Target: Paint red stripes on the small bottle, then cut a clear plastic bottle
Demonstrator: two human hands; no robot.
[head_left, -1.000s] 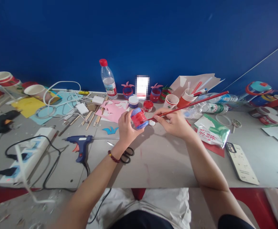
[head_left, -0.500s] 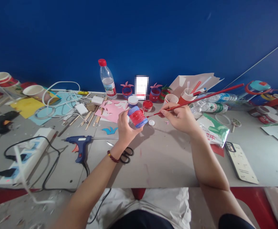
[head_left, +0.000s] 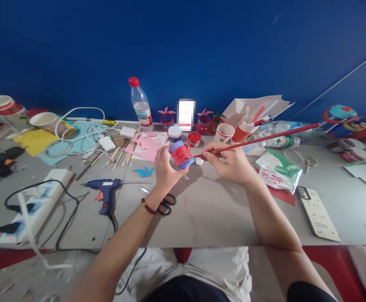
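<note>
My left grip (head_left: 167, 171) clasps a red-and-blue painted container (head_left: 180, 154) (tilted); my right grip (head_left: 231, 164) pinches a red paintbrush (head_left: 264, 138), its tip by the container's three o'clock.

Container (head_left: 182, 155) in left hand (head_left: 165, 170), left of brush (head_left: 264, 139) in right hand (head_left: 231, 163). Bottle (head_left: 143, 111) at far side of table (head_left: 208, 218); glue gun (head_left: 107, 193) left of scissors (head_left: 166, 205); phone (head_left: 319, 214) near right.

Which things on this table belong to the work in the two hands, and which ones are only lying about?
Belong to the work:
- painted piece, in the left hand
- brush, in the right hand
- red paint, open, probably

Seemingly just lying about:
- glue gun
- scissors
- phone
- pink paper
</note>
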